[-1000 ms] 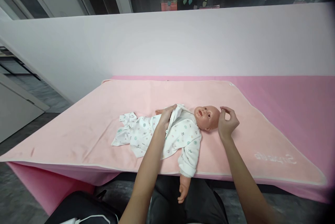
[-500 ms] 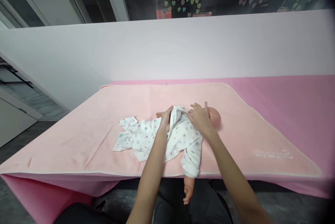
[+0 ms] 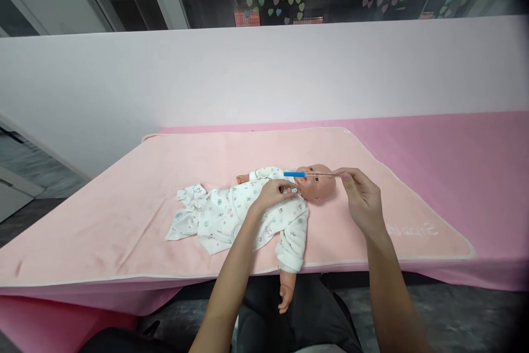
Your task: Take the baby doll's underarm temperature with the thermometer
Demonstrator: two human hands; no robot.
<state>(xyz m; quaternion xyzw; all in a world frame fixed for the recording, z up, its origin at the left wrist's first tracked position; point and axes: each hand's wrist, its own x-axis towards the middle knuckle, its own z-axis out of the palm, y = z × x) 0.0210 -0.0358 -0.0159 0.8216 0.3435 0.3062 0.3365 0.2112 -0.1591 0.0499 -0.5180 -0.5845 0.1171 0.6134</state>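
A baby doll (image 3: 317, 190) lies on its back, head to the right, in a white printed baby outfit (image 3: 223, 212). My left hand (image 3: 276, 192) rests over the chest, thumb and fingers curled at the neckline and closed on the collar. Above the doll's face, my right hand (image 3: 361, 196) pinches the right end of a thin clear stick with a blue end (image 3: 294, 174), shaped like a thermometer. The stick is held roughly level, its blue end pointing left over the collar. One doll arm (image 3: 286, 289) hangs past the table's front edge.
A peach blanket (image 3: 103, 221) with white edging lies under the doll, over a pink cloth (image 3: 467, 177) on the table. Behind stands a white low wall (image 3: 264, 75) below dark glass with heart stickers. My legs are under the front edge.
My right hand has left the collar and moved right, now showing the blue-ended stick. My left hand has shifted toward the neckline, and the lifted front of the outfit lies flatter.
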